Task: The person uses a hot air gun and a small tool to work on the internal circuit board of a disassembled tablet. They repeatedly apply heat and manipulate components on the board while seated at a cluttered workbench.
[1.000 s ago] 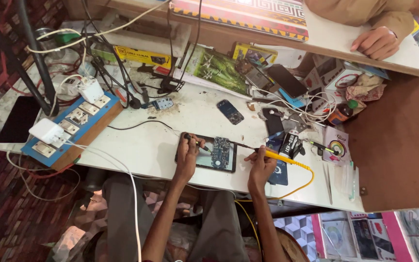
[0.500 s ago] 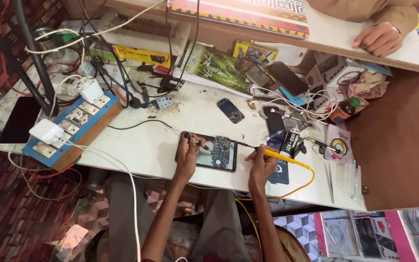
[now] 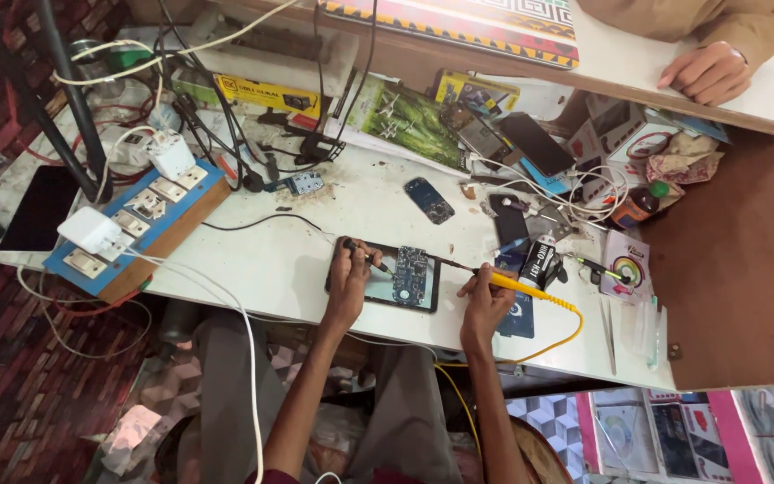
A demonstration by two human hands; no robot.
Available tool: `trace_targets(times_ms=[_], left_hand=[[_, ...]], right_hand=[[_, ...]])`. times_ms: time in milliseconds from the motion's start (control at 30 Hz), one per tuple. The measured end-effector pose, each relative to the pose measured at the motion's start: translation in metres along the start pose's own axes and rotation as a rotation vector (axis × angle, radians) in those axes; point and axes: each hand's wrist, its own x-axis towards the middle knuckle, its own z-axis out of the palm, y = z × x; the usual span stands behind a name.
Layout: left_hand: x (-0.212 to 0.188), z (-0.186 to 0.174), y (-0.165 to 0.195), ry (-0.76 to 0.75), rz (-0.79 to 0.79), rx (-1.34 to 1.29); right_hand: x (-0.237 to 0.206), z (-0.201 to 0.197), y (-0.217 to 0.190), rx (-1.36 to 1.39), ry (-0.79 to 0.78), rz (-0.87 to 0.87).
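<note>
Both grips are closed, right hand on the yellow-handled iron, left hand on a thin tool at the circuit board; a slip could bridge neighbouring contacts.

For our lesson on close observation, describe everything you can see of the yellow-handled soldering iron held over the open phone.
The yellow-handled soldering iron is a slim tool with a yellow plastic-looking grip, a thin dark metal shaft and a yellow cord looping off the white table's front edge. It lies nearly level, tip pointing left toward the small green circuit board on the opened dark phone. The right hand grips its handle. Whether the tip touches the board cannot be told.
</note>
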Motion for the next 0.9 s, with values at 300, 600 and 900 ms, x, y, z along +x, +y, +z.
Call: trace_targets(times_ms=[300,600,900], left_hand=[[0.007,0.002,0.001,-0.004,-0.004,-0.006],[0.006,0.006,0.01,0.001,-0.001,0.012],[-0.009,0.013,0.023,-0.002,0.013,0.025]], right_hand=[[0.009,0.003,0.003,0.013,0.011,0.046],[0.01,-0.001,0.001,0.086,-0.005,0.041],[0.0,-0.01,-0.007,0.098,0.005,0.062]])
